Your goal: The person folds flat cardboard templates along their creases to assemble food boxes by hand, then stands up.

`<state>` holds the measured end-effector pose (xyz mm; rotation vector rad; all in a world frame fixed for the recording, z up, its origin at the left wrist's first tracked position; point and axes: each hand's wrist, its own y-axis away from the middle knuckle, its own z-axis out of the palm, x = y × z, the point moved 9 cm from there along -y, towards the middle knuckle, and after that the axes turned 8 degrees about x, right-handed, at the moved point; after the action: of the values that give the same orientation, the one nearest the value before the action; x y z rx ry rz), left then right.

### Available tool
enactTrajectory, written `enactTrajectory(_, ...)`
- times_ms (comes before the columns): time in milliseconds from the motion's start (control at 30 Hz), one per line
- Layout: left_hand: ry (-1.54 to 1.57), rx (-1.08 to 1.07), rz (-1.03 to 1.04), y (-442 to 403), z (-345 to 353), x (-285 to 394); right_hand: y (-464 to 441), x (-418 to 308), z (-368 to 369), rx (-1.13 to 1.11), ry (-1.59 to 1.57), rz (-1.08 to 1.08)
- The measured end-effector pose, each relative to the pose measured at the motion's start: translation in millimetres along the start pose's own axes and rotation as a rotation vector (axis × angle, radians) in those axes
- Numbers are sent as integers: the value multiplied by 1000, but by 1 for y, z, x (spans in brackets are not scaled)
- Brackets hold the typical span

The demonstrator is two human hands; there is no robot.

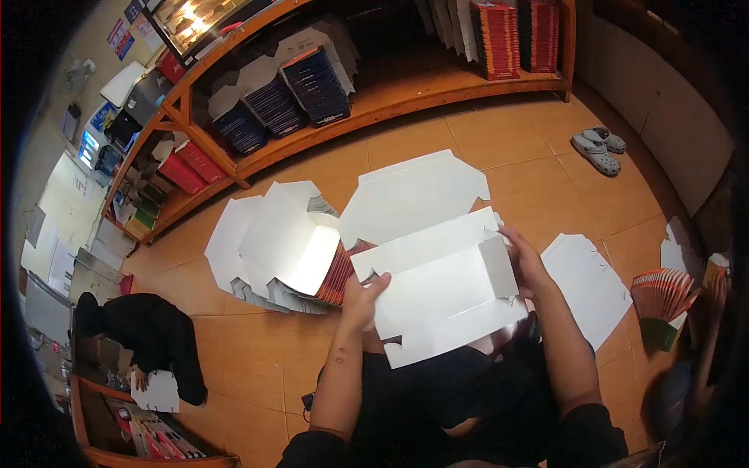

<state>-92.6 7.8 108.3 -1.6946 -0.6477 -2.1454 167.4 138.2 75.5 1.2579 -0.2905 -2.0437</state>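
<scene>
The white carton (437, 290) is above the lap (437, 394), the left hand (362, 302) pinching one edge, the right hand (527, 264) gripping the opposite end. It looks light and stiff but easily creased, so edges seem the best hold.

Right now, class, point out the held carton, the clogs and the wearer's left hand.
Carton (437, 290): head view, on its white middle panel.
Clogs (598, 157): head view, on the nearer one's upper.
Left hand (361, 302): head view, on its back.
</scene>
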Motion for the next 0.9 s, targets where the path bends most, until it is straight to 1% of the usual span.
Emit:
enactTrajectory(67,33,-43,-22,4,2,6,-13,-18,-7,-83,-6,-267)
enactTrajectory(133,57,-88,-48,7,7,3,-14,-19,-10,-91,24,-273)
enactTrajectory(200,-96,-114,39,5,7,-2,-10,-25,-14,53,510,-408)
enactTrajectory(233,-133,-84,121,4,6,-4,-10,-25,-16,55,506,-409)
enactTrajectory(267,-136,-87,120,4,5,-10,-9,-28,-17,78,547,-445)
enactTrajectory(333,-251,-69,194,8,11,-6,-6,-32,-20,103,587,-484)
enactTrajectory(367,-251,-70,196,12,14,-5,-1,-40,-20,154,743,-577)
enactTrajectory(400,-408,-60,228,19,22,4,4,-48,-18,208,899,-671)
enactTrajectory(433,-565,-50,258,25,29,9,3,-48,-18,210,897,-674)
enactTrajectory(500,-564,-65,291,34,39,7,3,-50,-25,416,1192,-753)
enactTrajectory(533,-562,-76,320,40,47,7,1,-47,-26,420,1191,-752)
enactTrajectory(567,-553,-51,463,50,58,18,4,-46,-27,511,1205,-793)
enactTrajectory(600,-555,-53,460,54,63,15,7,-45,-28,601,1219,-833)
enactTrajectory(633,-563,-75,454,56,68,11,18,-47,-19,656,1224,-996)
enactTrajectory(667,-572,-96,450,59,72,8,15,-42,-19,658,1224,-995)
enactTrajectory(700,-538,-69,358,59,71,-1,20,-42,-15,696,1206,-1091)
enactTrajectory(733,-537,-69,360,58,71,-4,25,-44,-11,733,1185,-1191)
enactTrajectory(800,-485,-52,431,56,68,-3,29,-45,-5,746,1195,-1207)
enactTrajectory(833,-485,-50,431,51,65,-3,32,-47,-2,761,1205,-1225)
enactTrajectory(867,-506,3,465,44,57,3,33,-51,-1,759,1205,-1224)
enactTrajectory(900,-528,56,496,39,47,9,22,-52,-14,700,1025,-1044)
